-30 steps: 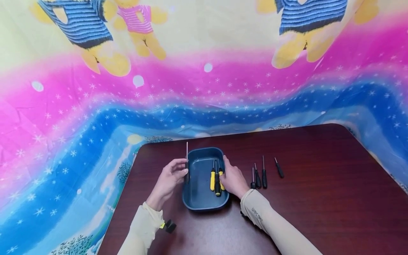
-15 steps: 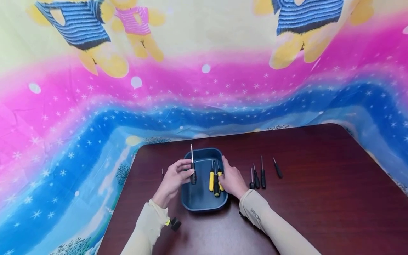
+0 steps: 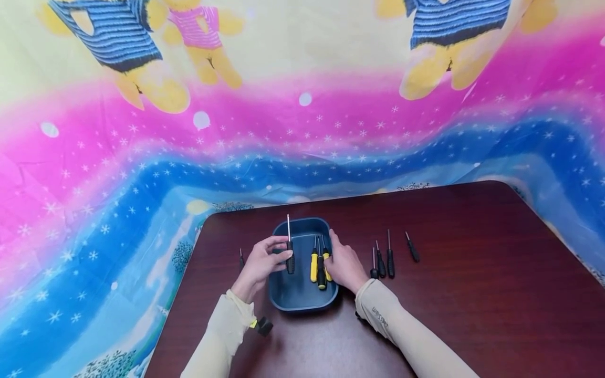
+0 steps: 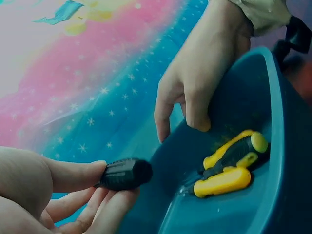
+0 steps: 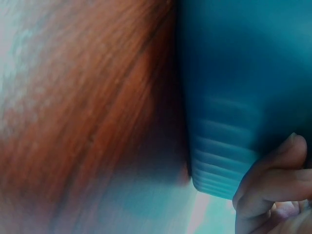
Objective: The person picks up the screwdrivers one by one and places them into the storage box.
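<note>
My left hand pinches a black-handled screwdriver between thumb and fingers, its metal shaft pointing up, over the left part of a dark blue box. In the left wrist view the end of its black handle faces the camera. My right hand grips the box's right wall, the thumb inside and other fingers outside. In the right wrist view, curled fingers lie against the box's outer side. Inside the box, by its right wall, lie yellow-and-black screwdrivers, side by side.
On the brown table, several black screwdrivers lie right of the box, with another black screwdriver farther right. A dark tool tip shows behind my left hand. A patterned cloth hangs behind the table.
My left hand has moved right with the black screwdriver, from the box's left rim to over its inside. The right hand has stayed on the box's right wall.
</note>
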{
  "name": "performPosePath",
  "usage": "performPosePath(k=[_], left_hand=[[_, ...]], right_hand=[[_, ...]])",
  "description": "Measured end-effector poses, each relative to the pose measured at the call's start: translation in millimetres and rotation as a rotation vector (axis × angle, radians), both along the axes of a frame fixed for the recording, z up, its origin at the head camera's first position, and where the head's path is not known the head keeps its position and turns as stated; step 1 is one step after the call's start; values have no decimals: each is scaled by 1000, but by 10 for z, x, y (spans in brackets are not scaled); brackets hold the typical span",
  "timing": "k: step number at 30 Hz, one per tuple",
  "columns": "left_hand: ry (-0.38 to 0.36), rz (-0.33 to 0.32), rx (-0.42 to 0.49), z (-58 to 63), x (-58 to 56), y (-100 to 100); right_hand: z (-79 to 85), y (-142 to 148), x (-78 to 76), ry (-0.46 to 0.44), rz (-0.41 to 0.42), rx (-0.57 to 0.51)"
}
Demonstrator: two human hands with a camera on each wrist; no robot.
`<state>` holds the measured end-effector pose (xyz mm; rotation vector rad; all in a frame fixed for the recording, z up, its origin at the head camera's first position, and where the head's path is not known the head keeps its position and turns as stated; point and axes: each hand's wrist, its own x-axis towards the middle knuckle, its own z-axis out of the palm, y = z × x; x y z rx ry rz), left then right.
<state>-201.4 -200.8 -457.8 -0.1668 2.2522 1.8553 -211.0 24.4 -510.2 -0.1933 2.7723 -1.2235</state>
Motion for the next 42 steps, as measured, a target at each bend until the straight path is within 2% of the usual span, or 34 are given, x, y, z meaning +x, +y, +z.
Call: performPosePath(k=[7, 17, 21, 28, 30, 42], left_hand=[[24, -32, -90, -73, -47, 17], [-1, -93, -125, -162, -119, 36], [-7, -88, -136, -192, -133, 46], [26, -113, -311, -216, -115, 119], [24, -117, -337, -219, -111, 145], [25, -189, -352, -250, -122, 212]], right_hand=[[-2, -1, -15, 4, -1, 4], [12, -8, -2, 2, -3, 5], [20, -8, -1, -2, -6, 3], [15, -12, 5, -8, -7, 1], [19, -16, 7, -7, -7, 3], [26, -21, -1, -27, -14, 15]])
